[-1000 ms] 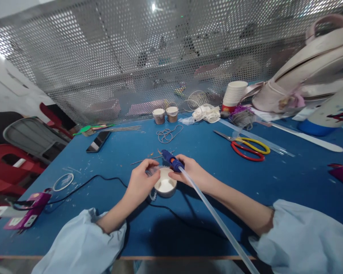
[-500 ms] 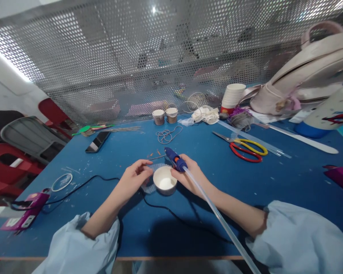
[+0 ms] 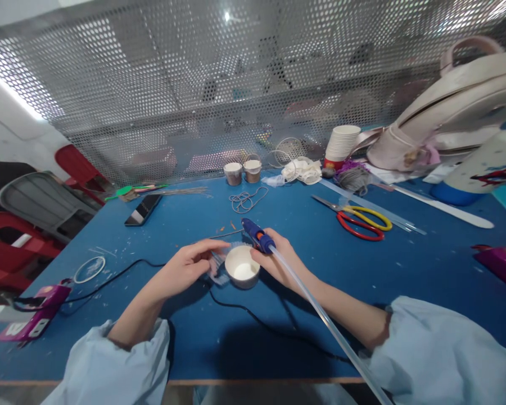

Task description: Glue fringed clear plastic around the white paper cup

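A white paper cup (image 3: 242, 271) with a dark outside stands on the blue table in front of me. Strips of sheer pale mesh ribbon (image 3: 220, 274) lie along its left and far sides. My left hand (image 3: 189, 264) has that ribbon between thumb and fingers, just left of the cup. In my right hand (image 3: 284, 259) is a blue hot glue gun (image 3: 255, 233), its nozzle pointing up and left beyond the cup. The right thumb rests at the cup's right rim. A long clear glue stick (image 3: 320, 315) runs from the gun back toward me.
Scissors (image 3: 360, 229) lie to the right, and a coil of grey cord (image 3: 248, 199) sits beyond the cup. Two small wrapped cups (image 3: 233, 174) stand by the perforated panel (image 3: 172, 84). A phone (image 3: 144, 210), purple power strip (image 3: 40, 312) and black cable (image 3: 261, 322) are around.
My left hand has shifted left from the cup, drawing the mesh ribbon's end outward with it. My right hand, the glue gun and the cup stay almost where they were.
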`<move>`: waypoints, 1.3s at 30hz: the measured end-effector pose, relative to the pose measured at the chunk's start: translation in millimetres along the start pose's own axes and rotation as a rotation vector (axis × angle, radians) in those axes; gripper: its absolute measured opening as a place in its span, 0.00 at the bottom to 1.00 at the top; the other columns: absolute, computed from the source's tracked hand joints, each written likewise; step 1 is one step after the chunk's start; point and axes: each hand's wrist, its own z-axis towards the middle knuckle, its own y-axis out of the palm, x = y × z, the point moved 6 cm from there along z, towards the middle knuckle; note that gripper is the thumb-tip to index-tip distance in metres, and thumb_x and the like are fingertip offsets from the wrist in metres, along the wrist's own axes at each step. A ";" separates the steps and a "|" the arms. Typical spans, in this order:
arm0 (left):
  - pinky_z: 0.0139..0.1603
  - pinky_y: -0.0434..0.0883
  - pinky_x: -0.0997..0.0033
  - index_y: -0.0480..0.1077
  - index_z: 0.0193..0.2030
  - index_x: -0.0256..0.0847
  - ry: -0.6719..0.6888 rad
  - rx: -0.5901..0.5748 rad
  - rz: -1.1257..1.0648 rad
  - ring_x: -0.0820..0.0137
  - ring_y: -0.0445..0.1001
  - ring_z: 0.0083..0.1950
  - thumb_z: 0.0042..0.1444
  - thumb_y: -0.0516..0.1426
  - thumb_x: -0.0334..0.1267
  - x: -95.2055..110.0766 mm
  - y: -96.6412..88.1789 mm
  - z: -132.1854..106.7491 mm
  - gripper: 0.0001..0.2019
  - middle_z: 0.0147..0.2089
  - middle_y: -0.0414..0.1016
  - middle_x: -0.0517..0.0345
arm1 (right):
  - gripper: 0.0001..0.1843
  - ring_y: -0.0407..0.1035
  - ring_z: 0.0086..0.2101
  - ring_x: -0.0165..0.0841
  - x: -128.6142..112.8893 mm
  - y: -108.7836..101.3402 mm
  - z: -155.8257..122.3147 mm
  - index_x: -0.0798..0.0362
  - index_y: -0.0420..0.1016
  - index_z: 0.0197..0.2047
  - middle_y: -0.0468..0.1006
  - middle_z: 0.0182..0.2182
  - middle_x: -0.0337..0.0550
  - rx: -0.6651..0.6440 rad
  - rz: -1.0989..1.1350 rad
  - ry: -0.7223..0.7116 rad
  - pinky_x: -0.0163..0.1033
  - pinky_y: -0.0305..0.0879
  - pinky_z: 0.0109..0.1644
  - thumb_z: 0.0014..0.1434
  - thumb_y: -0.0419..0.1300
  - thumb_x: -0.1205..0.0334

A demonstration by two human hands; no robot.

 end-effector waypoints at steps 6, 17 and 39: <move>0.29 0.64 0.74 0.71 0.41 0.40 -0.052 -0.005 0.173 0.74 0.65 0.30 0.52 0.57 0.37 12.1 -0.4 3.7 0.10 0.33 0.68 0.60 | 0.07 0.61 0.26 0.31 1.5 0.8 0.3 0.51 0.62 0.30 0.68 0.24 0.35 -0.002 -0.006 -0.017 0.36 0.59 0.32 0.46 0.56 0.61; 0.36 0.64 0.72 0.72 0.39 0.41 0.342 -0.001 0.555 0.72 0.65 0.34 0.58 0.51 0.31 32.0 3.4 27.5 0.09 0.34 0.66 0.57 | 0.07 0.61 0.26 0.30 2.1 0.2 0.5 0.51 0.62 0.30 0.68 0.24 0.35 -0.013 -0.020 -0.038 0.36 0.58 0.31 0.46 0.56 0.61; 0.28 0.64 0.75 0.70 0.31 0.38 -0.003 0.022 0.058 0.74 0.66 0.28 0.52 0.59 0.42 -2.1 8.7 53.5 0.09 0.29 0.72 0.58 | 0.13 0.61 0.24 0.31 -11.6 -26.3 -4.2 0.51 0.65 0.30 0.69 0.22 0.37 0.051 -0.066 0.024 0.36 0.59 0.28 0.51 0.60 0.51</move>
